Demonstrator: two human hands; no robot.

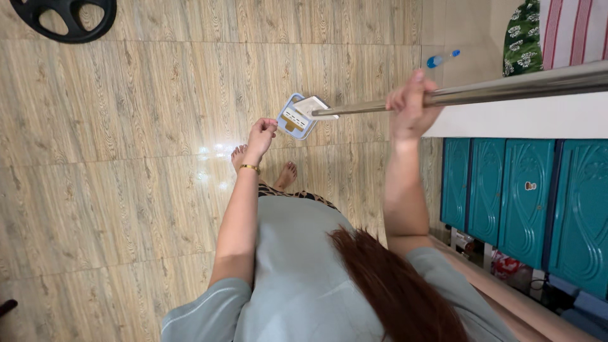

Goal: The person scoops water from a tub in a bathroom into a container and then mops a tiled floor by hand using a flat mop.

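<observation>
Wood-grain floor tiles (126, 126) fill the view beneath a person standing barefoot, seen from above. At the centre is a flat mop head (303, 114), a white and pale-blue plate with a tan patch, raised off the floor at the end of a shiny metal pole (494, 92) that runs off the right edge. The right hand (410, 107) is wrapped around the pole, fingers curled firmly about it. The left hand (261, 134), a gold bangle at its wrist, reaches to the lower edge of the mop head, fingertips pinched at or just beside the plate; whether they actually grip it cannot be told. The step in hand appears to be handling the head while the pole is held steady; any next move would call for a firm hold on the pole and a careful pinch at the plate's edge. Teal cabinet doors (525, 196) stand at right, a blue pen (442, 59) lies on a white counter (506, 120), and a black wheel (66, 16) sits at top left.
</observation>
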